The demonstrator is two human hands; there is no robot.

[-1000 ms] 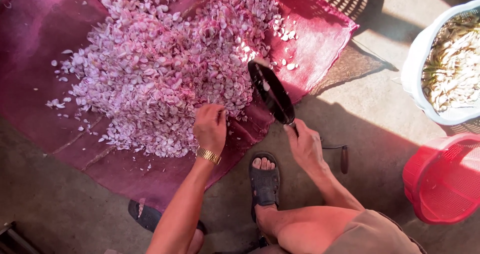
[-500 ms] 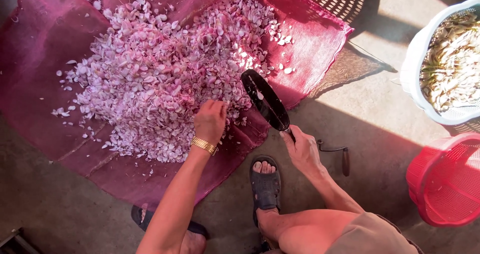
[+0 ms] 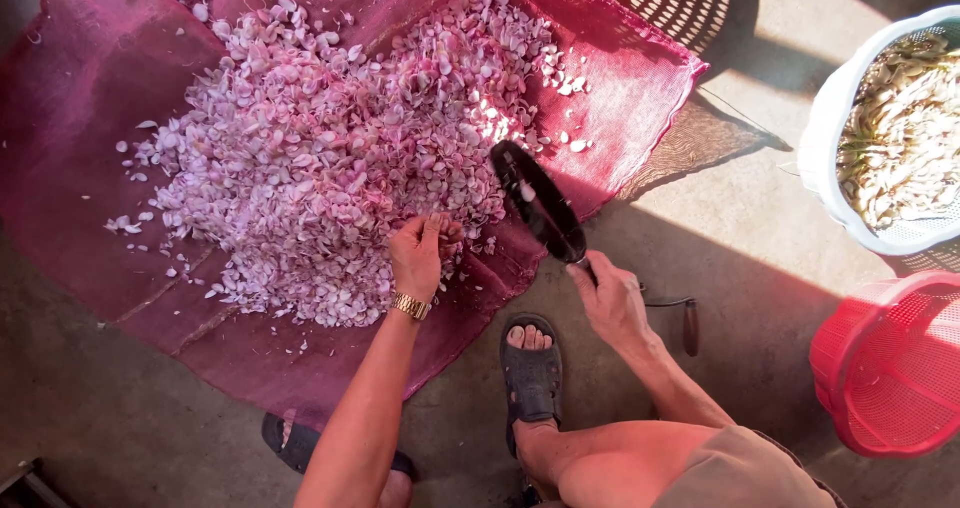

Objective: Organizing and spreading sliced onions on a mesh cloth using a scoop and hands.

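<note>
Left hand grips petals at the pile's edge; right hand, beside the pile, holds a pan.

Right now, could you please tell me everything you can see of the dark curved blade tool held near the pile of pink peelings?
The dark curved blade tool is a long, narrow, blackened blade, apparently metal, with pale scraps stuck to it. It rises tilted from near the right hand, which grips its lower end, up over the edge of the magenta mesh cloth. Its upper end sits beside the pile of pink peelings. A thin rod with a dark handle shows behind the hand; whether they join is unclear.
</note>
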